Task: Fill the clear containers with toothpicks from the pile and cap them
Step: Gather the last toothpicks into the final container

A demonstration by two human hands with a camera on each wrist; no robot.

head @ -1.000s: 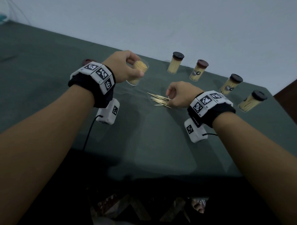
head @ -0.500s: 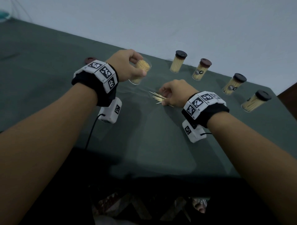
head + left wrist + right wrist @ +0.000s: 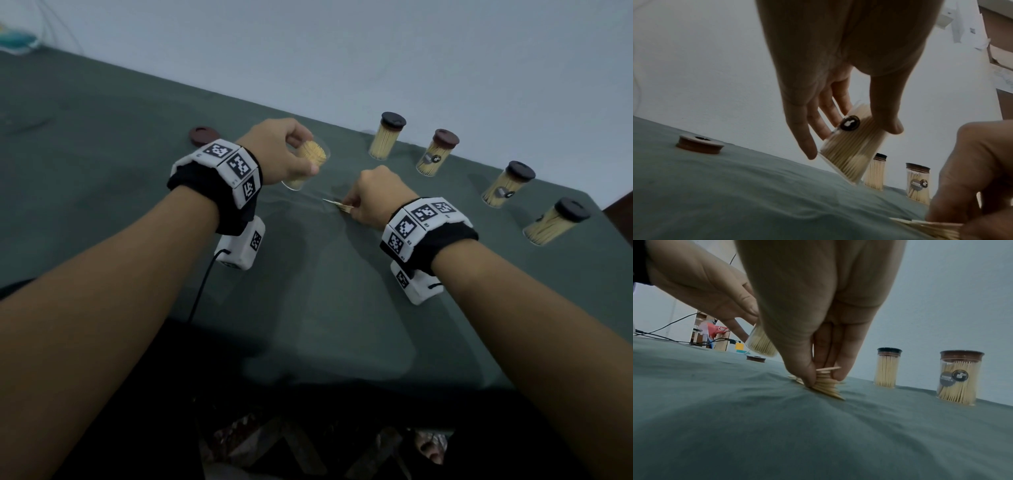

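Observation:
My left hand (image 3: 281, 150) grips an uncapped clear container (image 3: 306, 164) packed with toothpicks, tilted, its base low over the green cloth (image 3: 308, 308); the same container (image 3: 851, 147) shows between thumb and fingers in the left wrist view. My right hand (image 3: 370, 198) pinches a small bundle of toothpicks (image 3: 337, 205) against the cloth, seen close as toothpicks (image 3: 826, 384) under my thumb and fingertips (image 3: 838, 374). A loose brown cap (image 3: 204, 134) lies behind my left wrist, and the cap (image 3: 699, 144) appears again at left.
Several capped, filled containers stand in a row at the back right: (image 3: 387, 137), (image 3: 438, 150), (image 3: 508, 183), (image 3: 555, 221). The table's right edge runs just past the last one. Cables lie far left (image 3: 674, 340).
My right hand has closed over the loose toothpicks and gathered them into a pinch. The left hand with the container has shifted slightly toward the right hand.

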